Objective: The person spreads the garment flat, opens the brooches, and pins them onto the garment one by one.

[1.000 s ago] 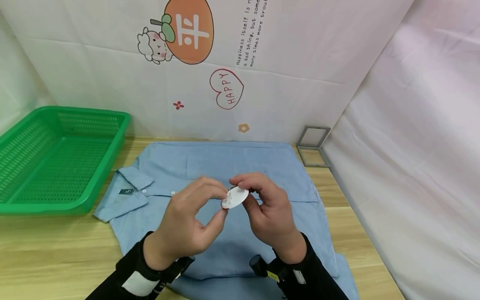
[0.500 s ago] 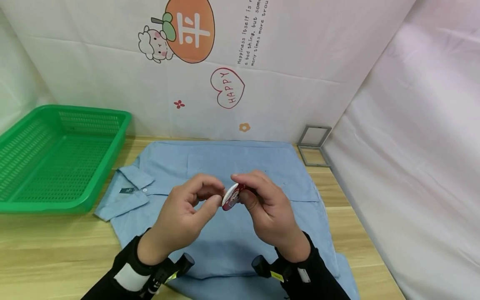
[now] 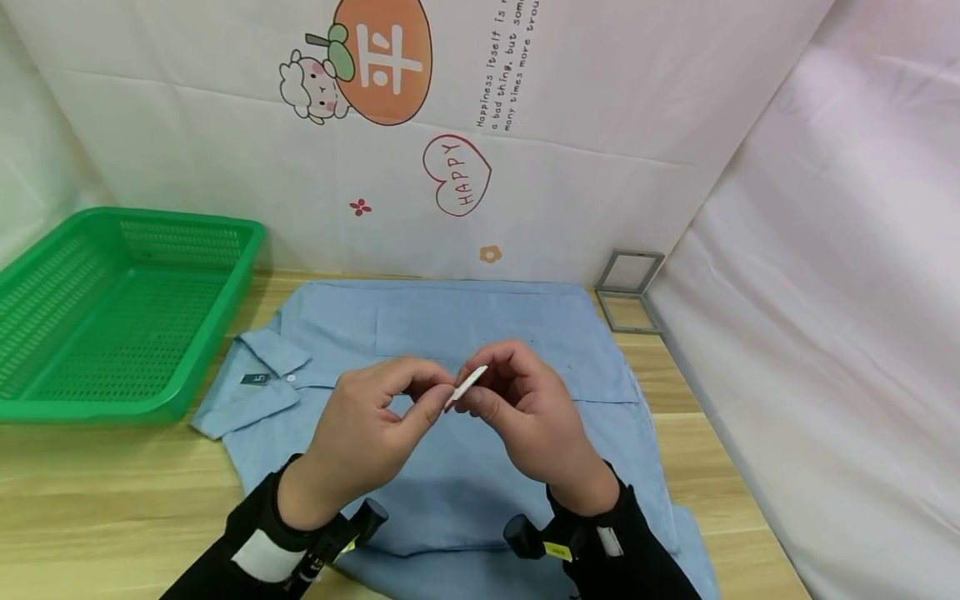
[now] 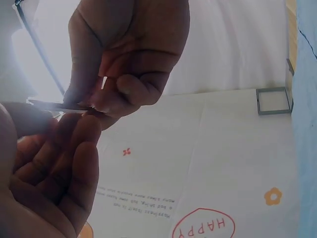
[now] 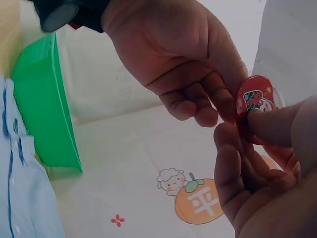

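Above the blue shirt (image 3: 480,325), both hands pinch a small round badge (image 3: 467,387) between them. In the head view it is seen nearly edge-on, with its whitish side toward me. Its glossy red face with a cartoon print shows in the right wrist view, where the badge (image 5: 251,88) is partly covered by the right thumb. My left hand (image 3: 367,425) grips the left edge with thumb and fingertips. On the opposite edge, my right hand (image 3: 536,421) presses thumb against fingers. The shirt lies spread on the wooden table, its collar (image 3: 266,354) at the left.
A green plastic basket (image 3: 168,404) stands at the left, beside the collar. At the back right corner sits a grey hinged double frame (image 3: 621,294). White printed cloth (image 3: 570,200) hangs behind the table, and plain white cloth (image 3: 840,333) runs along the right.
The badge has been turned over in the fingers: its white side showed first, then part of its red face, now it is nearly edge-on. The hands have stayed above the shirt.
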A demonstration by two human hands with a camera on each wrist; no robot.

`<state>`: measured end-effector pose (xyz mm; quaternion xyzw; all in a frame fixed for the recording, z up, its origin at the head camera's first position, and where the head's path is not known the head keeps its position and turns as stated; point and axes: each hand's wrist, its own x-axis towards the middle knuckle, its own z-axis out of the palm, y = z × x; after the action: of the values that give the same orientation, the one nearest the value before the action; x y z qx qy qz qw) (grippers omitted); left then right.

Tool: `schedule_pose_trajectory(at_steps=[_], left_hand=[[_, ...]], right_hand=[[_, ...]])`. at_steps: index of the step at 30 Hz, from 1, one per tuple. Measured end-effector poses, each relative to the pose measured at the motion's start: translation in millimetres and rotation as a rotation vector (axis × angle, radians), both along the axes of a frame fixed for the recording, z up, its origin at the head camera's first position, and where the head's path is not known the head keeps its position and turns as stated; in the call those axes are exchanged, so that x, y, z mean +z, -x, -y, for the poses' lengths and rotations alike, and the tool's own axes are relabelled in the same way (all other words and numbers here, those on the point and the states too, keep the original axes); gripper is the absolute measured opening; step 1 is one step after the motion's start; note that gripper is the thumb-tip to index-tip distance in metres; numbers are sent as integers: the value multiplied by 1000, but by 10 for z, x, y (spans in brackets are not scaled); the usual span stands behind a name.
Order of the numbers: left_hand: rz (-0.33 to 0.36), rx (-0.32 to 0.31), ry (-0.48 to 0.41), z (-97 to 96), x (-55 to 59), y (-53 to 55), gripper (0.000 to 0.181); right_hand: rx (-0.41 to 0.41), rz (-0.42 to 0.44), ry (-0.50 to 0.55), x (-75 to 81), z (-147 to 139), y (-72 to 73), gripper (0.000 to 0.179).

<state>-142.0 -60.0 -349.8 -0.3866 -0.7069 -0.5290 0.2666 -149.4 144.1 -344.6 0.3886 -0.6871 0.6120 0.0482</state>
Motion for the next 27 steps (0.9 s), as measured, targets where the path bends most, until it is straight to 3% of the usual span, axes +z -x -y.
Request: schedule_pose_trajectory(at_steps=[8, 12, 15, 20, 24, 27], left_hand=[[-144, -163, -37, -7, 65, 3, 17], [-186, -196, -35, -4, 84, 2, 18], [-170, -197, -16, 2, 71, 6, 18], [-25, -139, 120, 188, -22, 46, 27], [40, 9, 324, 443, -110, 141, 31], [54, 151, 531, 630, -201, 203, 21]], right_hand=[[145, 36, 122, -31, -13, 53, 16], [206, 38, 175, -39, -9, 70, 15], [174, 24, 166, -44, -20, 80, 18], [57, 20, 40, -68, -34, 134, 24], [-32, 40, -122, -101, -41, 269, 22], [-81, 77, -246, -164, -3, 422, 23]])
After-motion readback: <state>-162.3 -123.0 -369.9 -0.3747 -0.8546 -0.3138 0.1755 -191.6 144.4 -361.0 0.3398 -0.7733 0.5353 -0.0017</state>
